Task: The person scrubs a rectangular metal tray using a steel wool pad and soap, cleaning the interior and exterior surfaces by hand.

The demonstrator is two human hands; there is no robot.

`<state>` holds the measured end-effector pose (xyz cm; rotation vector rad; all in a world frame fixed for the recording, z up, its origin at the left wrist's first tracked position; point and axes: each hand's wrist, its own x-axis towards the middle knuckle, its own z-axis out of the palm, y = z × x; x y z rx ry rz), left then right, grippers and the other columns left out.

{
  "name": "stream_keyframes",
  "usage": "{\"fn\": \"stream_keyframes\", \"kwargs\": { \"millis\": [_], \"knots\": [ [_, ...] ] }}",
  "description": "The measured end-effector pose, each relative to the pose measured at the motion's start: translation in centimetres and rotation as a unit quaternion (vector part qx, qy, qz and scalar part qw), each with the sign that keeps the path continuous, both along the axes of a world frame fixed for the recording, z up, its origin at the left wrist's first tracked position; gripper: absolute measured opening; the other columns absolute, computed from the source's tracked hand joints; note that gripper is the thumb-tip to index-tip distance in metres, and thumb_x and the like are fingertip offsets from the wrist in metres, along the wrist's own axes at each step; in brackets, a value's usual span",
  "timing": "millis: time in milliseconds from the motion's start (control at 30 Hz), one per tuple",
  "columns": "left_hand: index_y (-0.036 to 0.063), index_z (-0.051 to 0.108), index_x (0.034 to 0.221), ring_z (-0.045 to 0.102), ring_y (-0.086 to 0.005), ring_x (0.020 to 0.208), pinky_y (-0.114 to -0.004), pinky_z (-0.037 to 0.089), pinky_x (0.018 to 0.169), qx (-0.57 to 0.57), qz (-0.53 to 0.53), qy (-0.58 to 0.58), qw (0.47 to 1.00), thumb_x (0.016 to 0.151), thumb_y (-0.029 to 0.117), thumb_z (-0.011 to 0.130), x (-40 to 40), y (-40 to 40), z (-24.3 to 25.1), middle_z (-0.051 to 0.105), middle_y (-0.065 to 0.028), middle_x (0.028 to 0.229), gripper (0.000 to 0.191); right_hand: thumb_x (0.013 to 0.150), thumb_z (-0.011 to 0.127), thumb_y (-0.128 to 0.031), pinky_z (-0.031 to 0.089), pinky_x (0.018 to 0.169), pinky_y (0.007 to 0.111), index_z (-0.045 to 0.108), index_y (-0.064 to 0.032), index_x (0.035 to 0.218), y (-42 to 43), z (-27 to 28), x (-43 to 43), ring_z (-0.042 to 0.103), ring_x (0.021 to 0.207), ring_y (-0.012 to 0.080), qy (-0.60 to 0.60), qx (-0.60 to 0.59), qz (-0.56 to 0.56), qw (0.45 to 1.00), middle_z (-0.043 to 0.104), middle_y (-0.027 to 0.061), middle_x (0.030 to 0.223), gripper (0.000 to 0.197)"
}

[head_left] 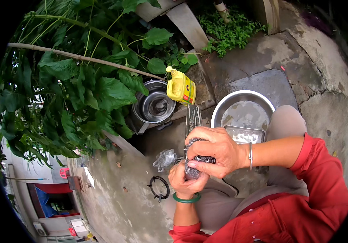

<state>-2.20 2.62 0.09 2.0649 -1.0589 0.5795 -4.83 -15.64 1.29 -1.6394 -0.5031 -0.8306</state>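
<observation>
My right hand (215, 150) grips a steel wool scrubber (205, 159) and presses it on a dark, flat, blade-like piece (193, 117), which may be a cleaver seen nearly edge-on. Below it my left hand (186, 179) is closed round the near end of that same piece. A wide metal basin (217, 109) with some water stands on the ground beyond my right wrist, and a rectangular metal tray (244, 133) rests at its near side. To the left, a yellow pump jug (181, 86) stands beside a stainless steel pot (137, 104).
A round black burner grate (150, 186) and a crumpled clear plastic bag (164, 159) lie on the wet concrete. Leafy plants with a long stick (85, 57) hang over the left side. A low concrete ledge (205, 82) runs behind the jug. My knees are close to the basin.
</observation>
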Motion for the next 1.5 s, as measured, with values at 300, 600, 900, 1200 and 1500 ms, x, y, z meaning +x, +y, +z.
{"fn": "stream_keyframes", "kwargs": {
  "millis": [300, 600, 900, 1200, 1500],
  "knots": [
    [0.0089, 0.048, 0.066, 0.051, -0.0195, 0.051, -0.029, 0.042, 0.046, 0.09, -0.271, -0.013, 0.958, 0.054, 0.011, 0.079, -2.0, -1.9, 2.7, 0.045, -0.003, 0.059, 0.033, 0.089, 0.063, -0.01, 0.041, 0.068, 0.024, 0.058, -0.0018, 0.087, -3.9, -6.4, 6.2, 0.05, 0.073, 0.0071, 0.27, 0.173, -0.097, 0.942, 0.059, -0.0015, 0.077, 0.01],
    [0.0146, 0.047, 0.066, 0.046, -0.012, 0.056, -0.025, 0.038, 0.049, 0.18, -0.326, -0.076, 0.925, 0.065, 0.016, 0.061, -4.3, -2.3, 0.2, 0.038, 0.0008, 0.062, 0.014, 0.089, 0.068, -0.029, 0.045, 0.063, 0.024, 0.066, -0.0062, 0.093, -7.6, -4.7, 5.8, 0.056, 0.072, 0.0093, 0.434, 0.375, 0.008, 0.819, 0.063, 0.0007, 0.083, 0.024],
    [0.0174, 0.051, 0.072, 0.054, -0.0091, 0.067, -0.024, 0.044, 0.061, 0.28, -0.302, -0.102, 0.906, 0.068, 0.018, 0.058, -4.3, -1.6, -1.7, 0.048, 0.0033, 0.07, 0.009, 0.078, 0.065, -0.009, 0.046, 0.048, 0.029, 0.065, -0.0043, 0.097, -7.9, -6.1, 5.6, 0.056, 0.059, 0.0117, 0.485, 0.231, -0.02, 0.843, 0.063, 0.0043, 0.074, 0.019],
    [0.0099, 0.057, 0.118, 0.048, -0.0314, 0.125, -0.049, 0.033, 0.109, 0.033, -0.14, 0.067, 0.987, 0.064, 0.051, 0.082, -2.2, -0.7, -0.5, 0.055, -0.0121, 0.131, 0.073, 0.081, 0.061, -0.004, 0.042, 0.056, 0.024, 0.066, -0.0026, 0.098, -8.5, -6.4, 6.0, 0.053, 0.065, 0.0074, 0.409, 0.335, -0.102, 0.842, 0.063, 0.0018, 0.076, 0.018],
    [-0.0009, 0.026, 0.148, 0.039, -0.0249, 0.133, -0.038, 0.029, 0.11, -0.186, -0.151, 0.632, 0.737, 0.086, 0.047, 0.062, 0.7, -0.5, -4.6, 0.038, -0.0148, 0.147, 0.085, 0.08, 0.063, -0.005, 0.043, 0.054, 0.025, 0.068, -0.0022, 0.094, -7.2, -5.9, 6.3, 0.052, 0.061, 0.0076, 0.382, 0.281, -0.081, 0.877, 0.063, 0.0021, 0.072, 0.015]
  ]
}}
